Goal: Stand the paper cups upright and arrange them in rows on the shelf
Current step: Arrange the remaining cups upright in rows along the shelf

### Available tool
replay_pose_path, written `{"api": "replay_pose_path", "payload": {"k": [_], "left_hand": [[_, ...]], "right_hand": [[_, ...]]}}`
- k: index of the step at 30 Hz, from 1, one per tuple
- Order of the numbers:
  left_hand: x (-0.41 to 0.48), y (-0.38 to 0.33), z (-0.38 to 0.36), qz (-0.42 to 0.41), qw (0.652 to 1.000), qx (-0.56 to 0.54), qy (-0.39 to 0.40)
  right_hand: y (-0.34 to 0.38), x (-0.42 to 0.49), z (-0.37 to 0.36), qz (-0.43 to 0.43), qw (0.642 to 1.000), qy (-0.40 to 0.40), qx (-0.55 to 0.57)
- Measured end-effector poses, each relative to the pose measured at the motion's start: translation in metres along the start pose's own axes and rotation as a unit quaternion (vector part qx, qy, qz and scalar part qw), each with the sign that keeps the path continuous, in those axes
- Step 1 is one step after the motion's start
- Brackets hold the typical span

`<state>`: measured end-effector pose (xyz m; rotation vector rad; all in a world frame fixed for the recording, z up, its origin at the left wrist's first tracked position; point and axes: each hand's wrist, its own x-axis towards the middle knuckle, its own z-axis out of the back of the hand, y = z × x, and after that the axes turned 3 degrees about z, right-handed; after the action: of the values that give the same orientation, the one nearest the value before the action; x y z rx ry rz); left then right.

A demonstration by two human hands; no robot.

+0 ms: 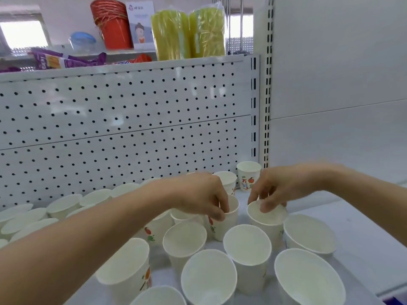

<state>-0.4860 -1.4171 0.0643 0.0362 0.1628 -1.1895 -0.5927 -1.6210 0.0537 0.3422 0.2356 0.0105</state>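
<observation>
Across the lower frame, white printed paper cups (pixel 246 245) are stood upright on the pale metal shelf (pixel 363 234), mostly in rows. At centre, one rim is pinched by the left hand (pixel 198 194), another by the right hand (pixel 277 188); the front cups seem loosely spaced.

**One red character on a cup**

The paper cup (pixel 248 177) at the back right bears a red "万" beside a printed fruit. Lettering on the card (pixel 141 25) and the purple packet (pixel 57 61) higher up is too blurred to read.
</observation>
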Motion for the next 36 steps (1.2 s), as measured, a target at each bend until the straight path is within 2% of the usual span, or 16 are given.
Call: {"api": "replay_pose_path", "payload": {"k": [1,3,5,6,9,11,13,18,23,30,36], "left_hand": [[-0.002,0.001,0.007,0.001,0.999,-0.04,-0.006],[0.001,0.009,0.024,0.008,0.991,-0.11,-0.078],[0.014,0.022,0.037,0.04,0.976,-0.135,-0.163],[0.024,0.026,0.039,0.062,0.973,-0.127,-0.182],[0.062,0.028,0.026,0.155,0.975,0.001,-0.161],[0.083,0.022,0.014,0.219,0.962,0.096,-0.135],[0.096,0.017,0.007,0.245,0.954,0.128,-0.115],[0.108,0.019,0.007,0.229,0.967,0.08,-0.082],[0.103,0.027,0.011,0.17,0.983,-0.026,-0.067],[0.096,0.034,0.009,0.14,0.985,-0.038,-0.093],[0.101,0.036,0.005,0.128,0.984,0.01,-0.127]], "right_hand": [[-0.002,-0.002,0.004,0.001,1.0,-0.009,0.027],[-0.009,-0.002,0.018,0.003,0.996,-0.065,0.063],[-0.021,0.005,0.03,-0.01,0.988,-0.146,0.053],[-0.028,0.011,0.032,-0.023,0.983,-0.177,0.038],[-0.046,0.034,0.033,-0.06,0.976,-0.21,0.005],[-0.054,0.049,0.03,-0.07,0.975,-0.209,0.006],[-0.06,0.063,0.026,-0.084,0.971,-0.222,0.027],[-0.068,0.085,0.017,-0.124,0.959,-0.252,0.049],[-0.068,0.089,0.013,-0.084,0.96,-0.255,0.078],[-0.066,0.087,0.014,-0.093,0.964,-0.247,0.033],[-0.062,0.093,0.012,-0.082,0.966,-0.239,0.056]]}}
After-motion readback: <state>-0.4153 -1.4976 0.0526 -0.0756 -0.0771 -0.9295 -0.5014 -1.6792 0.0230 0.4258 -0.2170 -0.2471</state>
